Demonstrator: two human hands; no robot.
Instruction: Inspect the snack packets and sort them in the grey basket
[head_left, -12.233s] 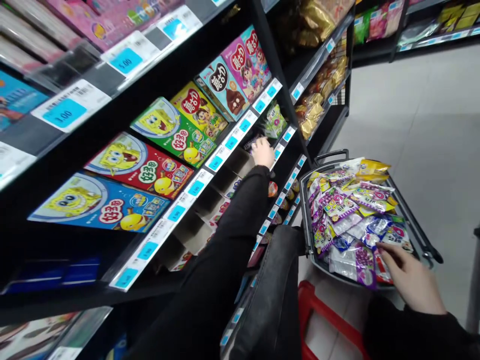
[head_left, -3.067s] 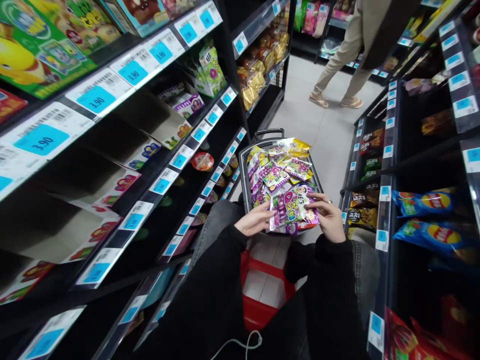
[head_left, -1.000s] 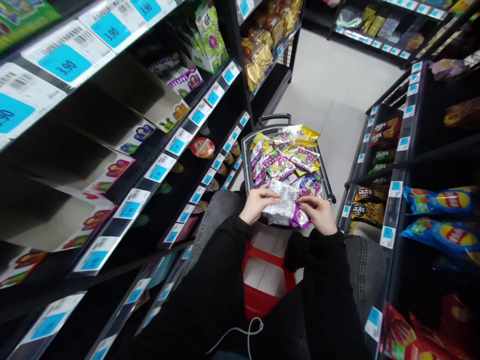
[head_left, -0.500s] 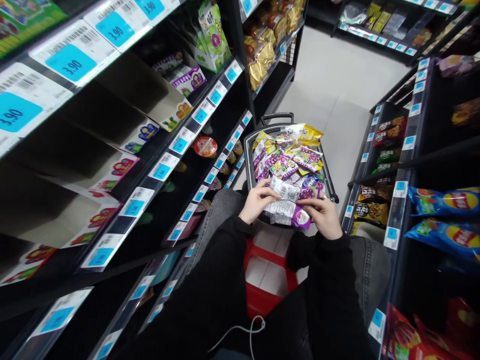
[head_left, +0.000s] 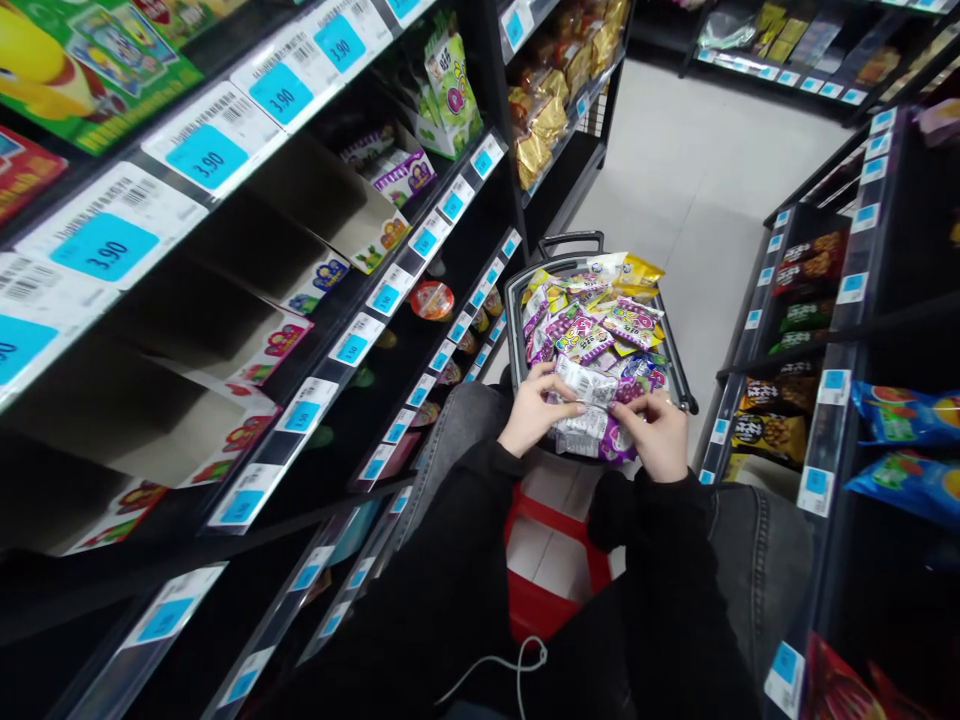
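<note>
At the near end of a dark shopping basket, my left hand pinches a silver-backed purple candy packet with thumb and fingertips. My right hand pinches at the same seam from the other side, and both sets of fingertips nearly meet. A second silver and purple packet sits just below the seam; I cannot tell whether the two are joined. Beyond my hands, the basket is heaped with purple, white and yellow candy packets.
Shelves with price tags and open display boxes rise close on my left. Snack bags line the right-hand shelves. A red stool-like frame stands between my legs, and floor stretches beyond the basket.
The view has shifted a little, so everything sits further right. My left thumb has moved in along the seam toward my right fingertips.
</note>
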